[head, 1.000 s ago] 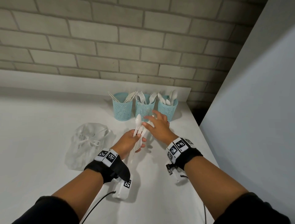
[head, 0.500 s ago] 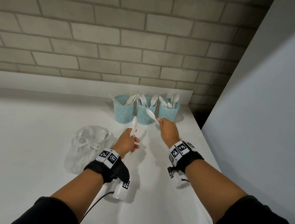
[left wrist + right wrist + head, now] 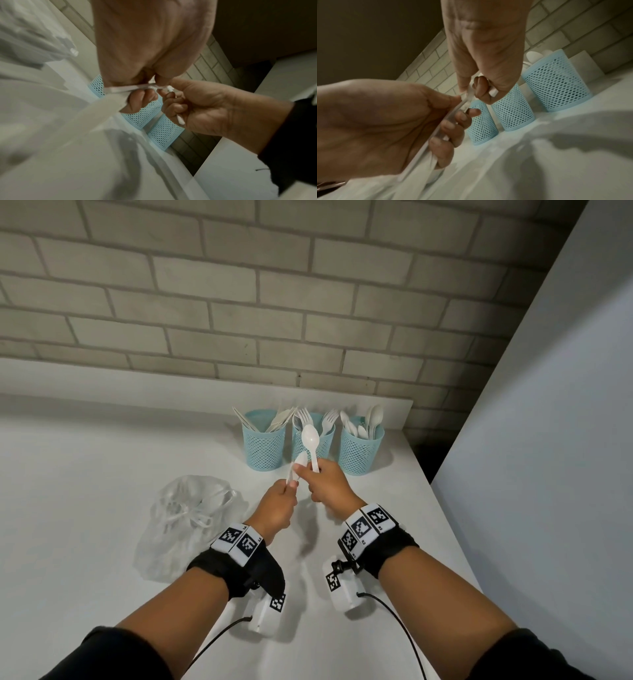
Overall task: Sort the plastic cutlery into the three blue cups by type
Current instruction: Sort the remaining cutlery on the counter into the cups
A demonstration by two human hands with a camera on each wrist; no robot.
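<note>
Three blue mesh cups stand at the back of the white counter: the left cup has knives, the middle cup forks, the right cup spoons. My right hand grips a white spoon upright by its handle, in front of the middle cup. My left hand holds white cutlery with a spoon bowl at its top. The two hands touch, and my right thumb lies against that bowl. In the right wrist view the left hand's fingers curl round the cutlery handles.
A crumpled clear plastic bag lies on the counter left of my left hand. A brick wall rises behind the cups, and a grey panel stands along the counter's right edge.
My right hand took one spoon from the left hand's bundle and lifted it away. It has now come back with that spoon and meets the left hand.
</note>
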